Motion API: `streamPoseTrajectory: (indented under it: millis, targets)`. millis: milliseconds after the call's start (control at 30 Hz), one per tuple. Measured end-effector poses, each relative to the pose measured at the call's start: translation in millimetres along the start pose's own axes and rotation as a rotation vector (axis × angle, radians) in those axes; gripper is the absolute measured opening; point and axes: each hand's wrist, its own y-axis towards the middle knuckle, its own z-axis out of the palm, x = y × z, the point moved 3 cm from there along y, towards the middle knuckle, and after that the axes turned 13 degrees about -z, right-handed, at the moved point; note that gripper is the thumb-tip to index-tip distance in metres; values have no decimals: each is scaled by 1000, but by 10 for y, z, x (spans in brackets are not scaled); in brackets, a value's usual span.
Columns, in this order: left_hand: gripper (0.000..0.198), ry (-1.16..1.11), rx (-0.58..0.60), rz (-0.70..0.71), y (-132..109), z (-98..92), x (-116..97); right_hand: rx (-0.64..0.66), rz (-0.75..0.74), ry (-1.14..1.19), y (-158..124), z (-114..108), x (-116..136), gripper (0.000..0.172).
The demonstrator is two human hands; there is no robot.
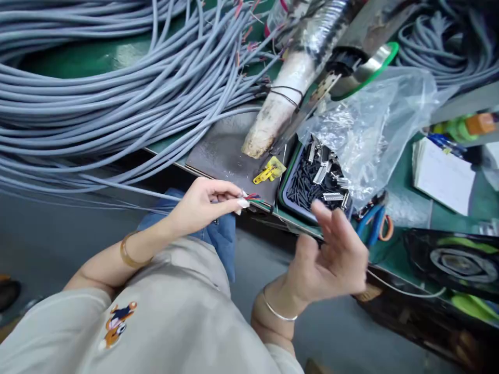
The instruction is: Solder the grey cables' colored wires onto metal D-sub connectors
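Observation:
My left hand [208, 204] pinches the end of a grey cable [156, 191] between thumb and fingers, above the bench's front edge. Thin coloured wires [255, 198], red and green among them, fan out past the fingertips. Something white covers the tips of the thumb and finger. My right hand [331, 254] is raised with its fingers apart and nothing in it, slightly blurred. It is nearest to a dark tray [286, 200] holding short black tubes [304, 182] and metal connectors [323, 171]. Blue-handled pliers [375, 223] lie just beyond it.
Bundled grey cables [117, 114] cover the left of the bench. A white-ended duct [280, 104] slants down over a dark mat [222, 148], near a yellow tool [268, 170]. Right of the tray are a clear plastic bag [382, 124], a notepad [444, 174] and a black fan [456, 262].

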Motion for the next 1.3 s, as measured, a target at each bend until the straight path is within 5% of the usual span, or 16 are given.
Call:
streamPoseTrajectory:
  millis: [67,133,200,267,333,400,467,567,733,833,967,1300]
  targets:
    - [14,133,-16,77,-70,10,-134,-105,-99,30,79,17,-139,40]
    - [16,297,100,143,-177,31,-291,-370,-244,23,80,-80,-223,29]
    - [17,303,482,90,-301,67,-349,-555,-341,20,31,-200,-288,29]
    - [17,145,849,-166,-406,69,-247,-459,-298,54,3,-255,-357,47]
    - [21,-141,747,-380,-378,1,-49,-150,-185,127,-15,-213,-410,60]
    - [39,-325,474,-495,-299,-68,206,158,-111,202,-41,-115,-410,47]
    - [53,-383,280,-468,-225,-101,382,308,-73,244,-39,-26,-363,30]
    - [50,-349,192,-348,-137,-75,409,235,-45,282,54,41,-227,23]
    - [37,-261,133,-222,-49,-11,155,14,-44,165,224,131,49,19]
    - [31,-215,129,-201,-29,1,67,141,111,46,249,311,43,13]
    - [30,-143,148,-179,-21,11,55,290,257,184,214,530,-76,10]
    - [30,-103,118,-91,23,52,88,336,240,226,255,542,-49,7]
